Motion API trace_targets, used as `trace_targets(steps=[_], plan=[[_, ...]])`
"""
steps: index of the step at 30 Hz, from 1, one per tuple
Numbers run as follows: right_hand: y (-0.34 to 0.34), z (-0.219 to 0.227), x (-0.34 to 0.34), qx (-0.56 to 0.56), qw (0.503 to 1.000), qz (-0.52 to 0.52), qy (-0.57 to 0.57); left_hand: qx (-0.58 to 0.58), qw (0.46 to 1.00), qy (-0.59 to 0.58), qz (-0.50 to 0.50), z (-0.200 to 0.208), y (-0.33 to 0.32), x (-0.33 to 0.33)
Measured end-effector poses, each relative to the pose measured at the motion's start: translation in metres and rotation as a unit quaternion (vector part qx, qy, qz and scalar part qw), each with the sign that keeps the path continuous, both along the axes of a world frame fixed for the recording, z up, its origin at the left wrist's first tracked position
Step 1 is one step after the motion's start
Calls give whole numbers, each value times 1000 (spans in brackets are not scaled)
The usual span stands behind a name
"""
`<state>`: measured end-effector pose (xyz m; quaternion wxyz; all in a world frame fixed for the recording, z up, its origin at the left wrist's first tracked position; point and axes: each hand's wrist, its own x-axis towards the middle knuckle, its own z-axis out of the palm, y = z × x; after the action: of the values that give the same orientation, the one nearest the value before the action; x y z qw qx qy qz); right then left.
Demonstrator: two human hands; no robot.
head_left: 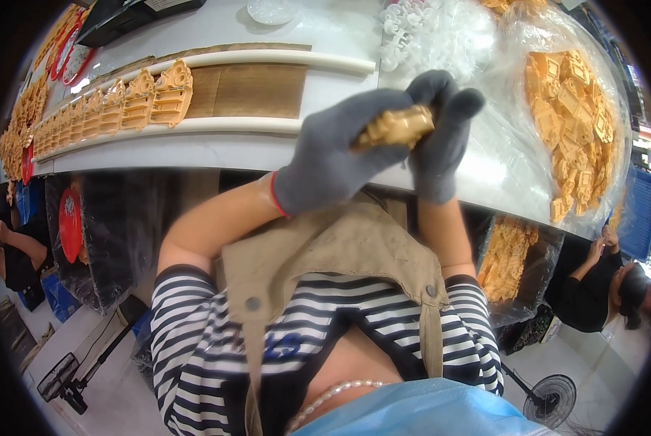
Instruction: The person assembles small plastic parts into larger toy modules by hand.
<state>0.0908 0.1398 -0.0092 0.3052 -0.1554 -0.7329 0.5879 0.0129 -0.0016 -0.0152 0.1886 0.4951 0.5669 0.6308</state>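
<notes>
My left hand (332, 149), in a grey glove with a red cuff edge, is wrapped round an orange-yellow moulded plastic part (402, 127) above the table's front edge. My right hand (440, 149), gloved in grey too, is raised right beside that part's right end. Its fingers point up and are somewhat blurred; whether they pinch anything is hidden. To the left, a row of similar orange plastic parts (125, 102) stands closely lined up between two white rails (209, 125).
At the right lies a clear plastic bag (511, 54) of loose orange parts (572, 116). White plastic pieces (405, 33) sit at the back beside it. A brown board (249, 91) lies between the rails; a black bin (136, 18) stands far left. An open bag of orange parts (507, 254) is below the table edge.
</notes>
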Motion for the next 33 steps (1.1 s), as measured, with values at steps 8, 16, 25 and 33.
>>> trace_targets(steps=[8, 16, 25, 33], plan=[[-31, -28, 1, -167, 966, 128, 148, 123, 832, -535, -78, 33, -6, -18], [-28, 2, 12, -65, 983, 150, 89, 81, 966, -243, -35, 14, -16, -21], [-23, 19, 36, -209, 966, 140, 59, 31, 988, -115, -95, 21, -25, -18], [-12, 13, 32, -39, 968, 202, 146, 1, 987, -117, -113, 28, -28, -14]])
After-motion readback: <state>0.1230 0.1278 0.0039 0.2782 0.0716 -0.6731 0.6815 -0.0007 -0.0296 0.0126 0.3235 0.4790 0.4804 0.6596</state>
